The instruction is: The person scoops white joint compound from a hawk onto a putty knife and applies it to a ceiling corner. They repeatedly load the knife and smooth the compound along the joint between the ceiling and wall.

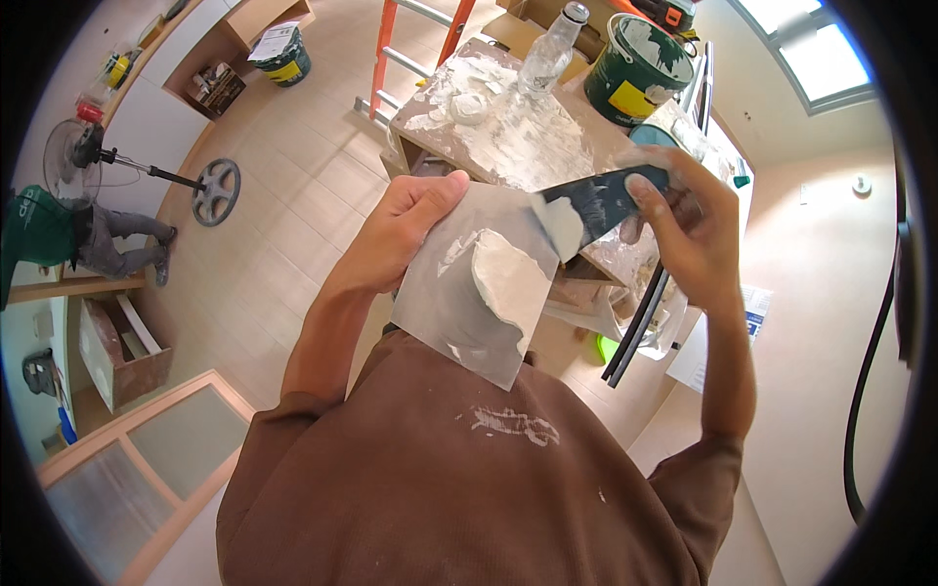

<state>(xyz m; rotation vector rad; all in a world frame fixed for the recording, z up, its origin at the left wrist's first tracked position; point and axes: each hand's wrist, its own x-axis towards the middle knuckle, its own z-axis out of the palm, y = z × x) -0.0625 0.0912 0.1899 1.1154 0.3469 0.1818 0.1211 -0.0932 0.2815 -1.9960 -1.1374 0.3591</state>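
My left hand (pixel 418 220) grips the upper left edge of a grey, square plastering board (pixel 440 293), thumb on top. A thick mound of off-white putty (pixel 510 281) lies on the board's right half, with thin smears around it. My right hand (pixel 694 220) is closed round a dark putty knife (pixel 598 203), thumb pressed on its face. Putty coats the knife's far-left end, which meets the board's upper right edge. Both tools are held up in front of my chest, near a putty-covered workbench (pixel 420 125).
On the bench stand a glass bottle (pixel 555 51) and a dark green bucket (pixel 640 70) smeared with putty. An orange ladder (pixel 385 59) is behind it; dark rods (pixel 637 327) lean at its right. A standing fan (pixel 147 168) and another person (pixel 112 239) are at far left.
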